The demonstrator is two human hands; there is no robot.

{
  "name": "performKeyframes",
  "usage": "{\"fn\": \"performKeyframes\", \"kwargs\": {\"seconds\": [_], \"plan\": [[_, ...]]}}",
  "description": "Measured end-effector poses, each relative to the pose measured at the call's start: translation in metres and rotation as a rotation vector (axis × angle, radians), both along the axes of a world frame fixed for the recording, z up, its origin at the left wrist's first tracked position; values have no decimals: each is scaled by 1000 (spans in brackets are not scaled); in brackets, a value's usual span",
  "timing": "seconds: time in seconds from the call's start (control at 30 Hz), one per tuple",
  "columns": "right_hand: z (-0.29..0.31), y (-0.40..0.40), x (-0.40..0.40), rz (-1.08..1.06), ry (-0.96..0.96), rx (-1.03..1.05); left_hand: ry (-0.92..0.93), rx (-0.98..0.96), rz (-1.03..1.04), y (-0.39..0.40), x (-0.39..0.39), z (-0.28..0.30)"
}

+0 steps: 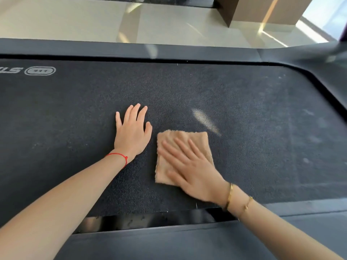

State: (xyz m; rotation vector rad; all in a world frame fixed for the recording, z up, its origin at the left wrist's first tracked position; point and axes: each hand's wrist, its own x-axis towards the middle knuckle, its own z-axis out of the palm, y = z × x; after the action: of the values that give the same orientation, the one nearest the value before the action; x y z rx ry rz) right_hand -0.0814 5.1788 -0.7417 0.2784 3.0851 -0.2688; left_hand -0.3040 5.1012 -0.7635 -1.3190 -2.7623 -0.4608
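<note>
1. Head view: a tan cloth (189,136) lies flat on a black treadmill belt (75,109), just toward 4 o'clock from the frame's middle.
2. The right hand (191,171) rests palm-down on the cloth's near half. Its fingers (181,147) are straight and spread, pressing the fabric rather than gripping it. The hand looks slightly blurred.
3. The left hand (131,134) lies flat on the bare belt at 9 o'clock of the cloth, just beside it and not touching. Its fingers are straight and hold nothing.
4. A red string (117,155) circles the left wrist, and a gold bangle (229,196) circles the right.
5. A white logo (40,70) sits on the belt at 10 o'clock. A dark rail (169,51) borders the belt at 12 o'clock, with pale floor (75,19) beyond.
</note>
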Motion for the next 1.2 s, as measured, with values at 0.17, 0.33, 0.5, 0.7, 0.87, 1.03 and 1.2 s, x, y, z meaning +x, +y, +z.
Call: {"fn": "performKeyframes", "kwargs": {"seconds": [0.17, 0.33, 0.5, 0.7, 0.87, 1.03, 1.2], "plan": [[3, 33, 10, -75, 16, 33, 0, -11, -10, -1, -1, -2], [3, 100, -14, -481, -24, -13, -3, 0, 1, 0, -2, -2], [1, 44, -8, -261, -10, 34, 7, 10, 1, 1, -1, -2], [2, -13, 38, -3, -2, -27, 1, 13, -6, -1, 0, -1], [6, 55, 54, -302, -27, 61, -14, 14, -30, -3, 3, 2], [3, 96, 27, -637, -18, -24, -53, -3, -24, -1, 8, 4], [1, 34, 28, -348, -15, 44, -36, -19, -123, 17, 29, 8]]}}
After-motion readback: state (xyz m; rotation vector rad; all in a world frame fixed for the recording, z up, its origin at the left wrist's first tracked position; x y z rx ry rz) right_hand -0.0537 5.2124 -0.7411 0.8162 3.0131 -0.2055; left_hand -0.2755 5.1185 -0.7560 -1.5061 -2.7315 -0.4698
